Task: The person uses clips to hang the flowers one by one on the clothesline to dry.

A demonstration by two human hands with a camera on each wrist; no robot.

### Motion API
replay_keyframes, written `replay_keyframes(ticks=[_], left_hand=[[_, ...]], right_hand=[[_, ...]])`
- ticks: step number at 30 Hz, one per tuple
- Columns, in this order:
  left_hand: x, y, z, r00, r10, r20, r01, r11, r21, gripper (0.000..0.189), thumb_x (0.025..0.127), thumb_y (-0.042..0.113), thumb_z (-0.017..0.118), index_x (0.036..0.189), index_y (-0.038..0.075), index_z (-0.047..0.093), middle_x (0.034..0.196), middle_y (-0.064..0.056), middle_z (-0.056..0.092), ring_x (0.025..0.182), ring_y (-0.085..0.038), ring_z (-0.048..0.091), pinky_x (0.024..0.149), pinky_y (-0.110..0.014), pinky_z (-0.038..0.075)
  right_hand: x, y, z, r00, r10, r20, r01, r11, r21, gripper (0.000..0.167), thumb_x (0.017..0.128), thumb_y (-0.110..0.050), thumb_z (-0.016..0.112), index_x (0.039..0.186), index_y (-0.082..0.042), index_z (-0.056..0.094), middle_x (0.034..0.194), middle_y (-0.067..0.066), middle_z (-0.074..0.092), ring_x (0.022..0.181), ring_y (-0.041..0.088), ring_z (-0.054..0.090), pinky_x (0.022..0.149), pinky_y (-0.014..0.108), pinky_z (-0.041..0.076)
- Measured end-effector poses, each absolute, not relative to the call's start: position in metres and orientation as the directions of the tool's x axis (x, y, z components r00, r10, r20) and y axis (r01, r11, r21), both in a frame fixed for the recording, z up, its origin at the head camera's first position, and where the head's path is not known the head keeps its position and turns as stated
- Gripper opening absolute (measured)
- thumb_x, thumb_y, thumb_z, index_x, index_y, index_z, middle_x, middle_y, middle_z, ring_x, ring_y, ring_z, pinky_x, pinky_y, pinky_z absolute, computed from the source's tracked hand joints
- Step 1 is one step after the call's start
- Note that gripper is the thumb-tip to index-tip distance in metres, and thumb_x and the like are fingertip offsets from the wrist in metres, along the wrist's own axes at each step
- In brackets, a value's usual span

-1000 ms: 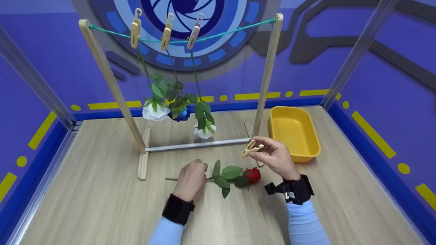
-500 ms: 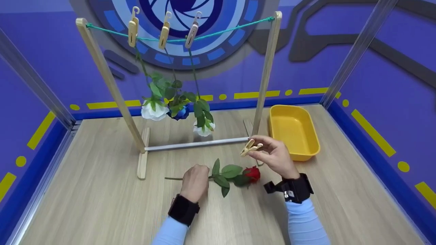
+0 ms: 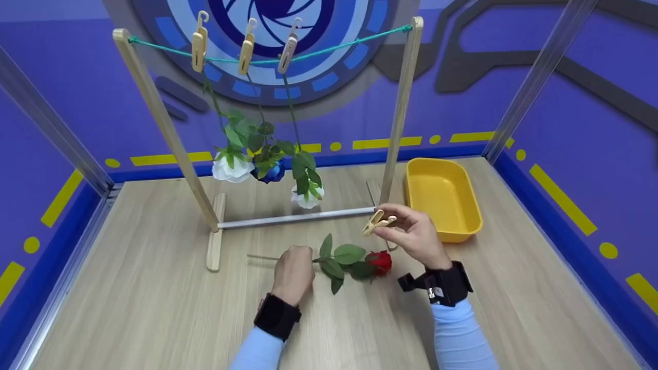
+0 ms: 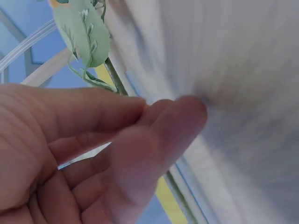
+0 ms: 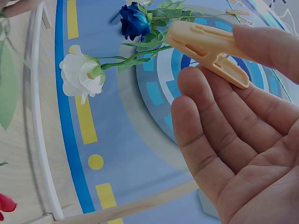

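Observation:
My left hand (image 3: 294,275) pinches the green stem (image 4: 116,77) of a red artificial rose (image 3: 379,263) low over the table. The bloom points right and the bare stem end sticks out to the left. Leaves (image 3: 349,254) spread between the hand and the bloom. In front of the rack's right post, my right hand (image 3: 415,234) holds a pale yellow clothespin (image 5: 210,51) between thumb and fingers. A white rose (image 3: 232,167), a blue rose (image 3: 270,171) and another white rose (image 3: 307,196) hang head down from clothespins (image 3: 245,55) on the green cord (image 3: 339,50).
The wooden rack (image 3: 159,121) stands across the back of the table, with a white crossbar (image 3: 298,219) low between its posts. Right of it sits a yellow bin (image 3: 444,205). Blue-purple panels (image 3: 581,169) enclose the table (image 3: 154,318).
My left hand has shifted slightly right along the stem and now grips it. The rose's stem end has risen a little off the table. My right hand stays almost still with the clothespin.

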State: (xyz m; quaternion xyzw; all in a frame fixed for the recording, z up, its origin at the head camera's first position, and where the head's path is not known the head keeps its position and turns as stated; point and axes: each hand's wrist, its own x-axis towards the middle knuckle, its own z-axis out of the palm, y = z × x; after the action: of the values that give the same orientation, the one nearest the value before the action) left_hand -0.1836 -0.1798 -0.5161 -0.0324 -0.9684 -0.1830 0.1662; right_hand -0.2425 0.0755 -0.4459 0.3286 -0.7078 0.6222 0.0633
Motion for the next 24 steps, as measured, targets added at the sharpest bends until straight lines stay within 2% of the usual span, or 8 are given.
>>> replay_keyframes(ticks=[8, 15, 20, 24], left_hand=[[-0.178, -0.176, -0.497, -0.873, -0.061, 0.484, 0.173, 0.889, 0.424, 0.017, 0.085, -0.014, 0.063, 0.074, -0.002, 0.063, 0.065, -0.019, 0.065, 0.057, -0.034, 0.068, 0.048, -0.041, 0.054], [-0.176, -0.169, -0.489, -0.762, -0.09, 0.641, 0.293, 0.835, 0.465, 0.015, 0.091, -0.007, 0.067, 0.078, -0.001, 0.064, 0.066, -0.011, 0.06, 0.058, -0.025, 0.066, 0.049, -0.035, 0.054], [-0.174, -0.164, -0.484, -0.688, -0.097, 0.719, 0.38, 0.795, 0.472, 0.002, 0.091, -0.005, 0.07, 0.091, -0.003, 0.072, 0.077, -0.012, 0.067, 0.067, -0.023, 0.069, 0.058, -0.034, 0.058], [-0.171, -0.158, -0.478, -0.631, -0.089, 0.771, 0.448, 0.769, 0.455, 0.011, 0.091, -0.006, 0.071, 0.1, -0.004, 0.065, 0.08, -0.01, 0.066, 0.067, -0.019, 0.066, 0.056, -0.031, 0.056]], right_hand=[[-0.243, 0.076, -0.447, -0.772, -0.378, 0.511, -0.557, 0.014, -0.83, 0.036, 0.083, 0.014, 0.077, 0.117, 0.012, 0.068, 0.1, 0.019, 0.073, 0.087, 0.01, 0.072, 0.074, 0.023, 0.06], [-0.243, 0.078, -0.447, -0.775, -0.379, 0.505, -0.55, 0.013, -0.835, 0.035, 0.085, 0.009, 0.078, 0.118, 0.013, 0.068, 0.101, 0.021, 0.073, 0.087, 0.012, 0.072, 0.075, 0.023, 0.06], [-0.243, 0.08, -0.445, -0.781, -0.378, 0.498, -0.545, 0.023, -0.838, 0.035, 0.085, 0.007, 0.079, 0.118, 0.011, 0.068, 0.102, 0.022, 0.073, 0.087, 0.013, 0.072, 0.076, 0.024, 0.06], [-0.243, 0.08, -0.444, -0.783, -0.369, 0.5, -0.548, 0.028, -0.836, 0.035, 0.084, 0.011, 0.078, 0.118, 0.011, 0.068, 0.101, 0.023, 0.073, 0.087, 0.012, 0.072, 0.076, 0.024, 0.06]])
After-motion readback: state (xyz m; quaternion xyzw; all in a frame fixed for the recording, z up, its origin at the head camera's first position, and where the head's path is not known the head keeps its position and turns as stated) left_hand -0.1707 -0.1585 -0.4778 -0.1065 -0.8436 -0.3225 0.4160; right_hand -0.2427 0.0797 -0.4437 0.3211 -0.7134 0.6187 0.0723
